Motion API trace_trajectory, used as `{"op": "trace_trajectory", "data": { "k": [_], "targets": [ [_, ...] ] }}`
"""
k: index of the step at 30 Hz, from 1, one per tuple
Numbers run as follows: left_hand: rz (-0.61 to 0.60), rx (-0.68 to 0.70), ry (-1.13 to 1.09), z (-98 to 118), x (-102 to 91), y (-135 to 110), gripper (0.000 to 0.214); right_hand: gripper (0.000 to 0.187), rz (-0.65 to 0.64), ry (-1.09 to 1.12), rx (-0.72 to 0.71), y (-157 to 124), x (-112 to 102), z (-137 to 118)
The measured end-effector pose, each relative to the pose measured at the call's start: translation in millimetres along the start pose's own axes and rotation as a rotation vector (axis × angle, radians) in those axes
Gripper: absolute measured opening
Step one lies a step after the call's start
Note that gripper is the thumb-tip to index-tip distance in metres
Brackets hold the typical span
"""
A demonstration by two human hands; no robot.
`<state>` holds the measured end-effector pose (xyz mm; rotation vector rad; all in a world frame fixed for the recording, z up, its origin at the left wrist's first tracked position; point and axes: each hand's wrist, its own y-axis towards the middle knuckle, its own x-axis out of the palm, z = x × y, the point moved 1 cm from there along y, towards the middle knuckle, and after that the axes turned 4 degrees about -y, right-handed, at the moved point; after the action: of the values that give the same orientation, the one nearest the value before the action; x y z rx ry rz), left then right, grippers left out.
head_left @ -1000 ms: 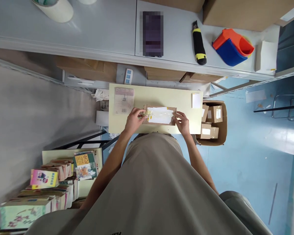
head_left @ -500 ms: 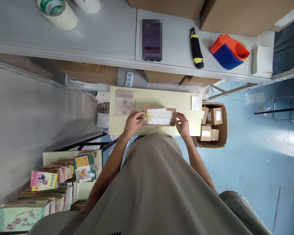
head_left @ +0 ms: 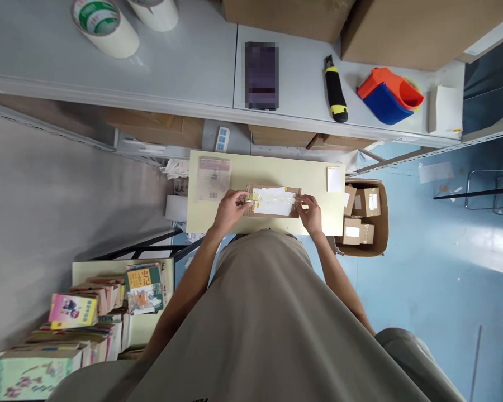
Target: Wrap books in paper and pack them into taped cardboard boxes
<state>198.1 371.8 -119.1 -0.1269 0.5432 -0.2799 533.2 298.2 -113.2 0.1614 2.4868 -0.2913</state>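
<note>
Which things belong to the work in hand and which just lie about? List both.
In hand: cardboard parcel, left hand and right hand at its ends, yellow table under it.
Lying about: utility knife, tape rolls, orange-blue dispenser, stacked books, carton of small parcels.

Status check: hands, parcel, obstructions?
Left hand and right hand pinch opposite ends of flat brown cardboard parcel. Lies on pale yellow table. Printed paper sheet left of parcel, apart.

Looked steeply down from the head, past the shirt, onto the parcel and table well below. Sat nearer the shelf across the top; caught books lower left, floor right.
</note>
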Motion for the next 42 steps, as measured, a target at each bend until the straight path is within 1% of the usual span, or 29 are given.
{"op": "trace_trajectory", "data": {
  "k": [6, 9, 13, 16, 18, 21, 23, 25, 28, 31, 33, 34, 36, 38, 40, 42],
  "targets": [
    [-0.009, 0.005, 0.024, 8, -4.1, 0, 0.024, 0.04, 0.026, 0.004, -0.008, -1, 1, -6],
    [-0.016, 0.012, 0.041, 14, -8.1, 0, 0.025, 0.039, 0.021, 0.015, -0.005, -5, -1, -6],
    [0.005, 0.015, 0.076, 21, -10.0, 0, 0.026, 0.041, 0.023, 0.01, -0.006, -9, -6, -6],
    [0.022, 0.04, 0.095, 31, -9.3, 2, 0.025, 0.043, 0.041, 0.017, -0.01, -8, -11, -10],
    [0.03, 0.073, 0.111, 44, -8.6, 5, 0.024, 0.044, 0.066, 0.02, -0.015, -5, -17, -15],
    [0.037, 0.145, 0.123, 73, -6.1, 15, 0.02, 0.045, 0.12, -0.002, -0.064, 7, -35, -25],
    [0.035, 0.209, 0.117, 100, -1.9, 28, 0.018, 0.046, 0.185, -0.045, -0.126, 22, -55, -35],
    [0.023, 0.286, 0.107, 131, 5.0, 45, 0.018, 0.045, 0.275, -0.109, -0.204, 42, -82, -46],
    [-0.002, 0.432, 0.089, 184, 20.1, 75, 0.019, 0.045, 0.393, -0.229, -0.332, 80, -133, -67],
    [0.005, 0.614, 0.061, 238, 37.2, 106, 0.019, 0.049, 0.462, -0.378, -0.423, 126, -185, -84],
    [0.012, 0.705, 0.047, 270, 47.5, 122, 0.019, 0.051, 0.483, -0.479, -0.442, 158, -211, -89],
    [0.013, 0.736, 0.043, 284, 51.9, 129, 0.02, 0.05, 0.483, -0.524, -0.443, 175, -220, -89],
    [0.013, 0.78, 0.033, 305, 58.9, 139, 0.021, 0.049, 0.472, -0.592, -0.417, 206, -230, -83],
    [0.014, 0.803, 0.022, 318, 63.4, 143, 0.02, 0.048, 0.452, -0.636, -0.365, 232, -233, -73],
    [0.02, 0.806, 0.01, 323, 65.9, 144, 0.02, 0.047, 0.428, -0.657, -0.332, 250, -231, -63],
    [0.026, 0.799, 0.001, 322, 67.0, 141, 0.019, 0.043, 0.413, -0.653, -0.34, 258, -229, -56]
  ]
}}
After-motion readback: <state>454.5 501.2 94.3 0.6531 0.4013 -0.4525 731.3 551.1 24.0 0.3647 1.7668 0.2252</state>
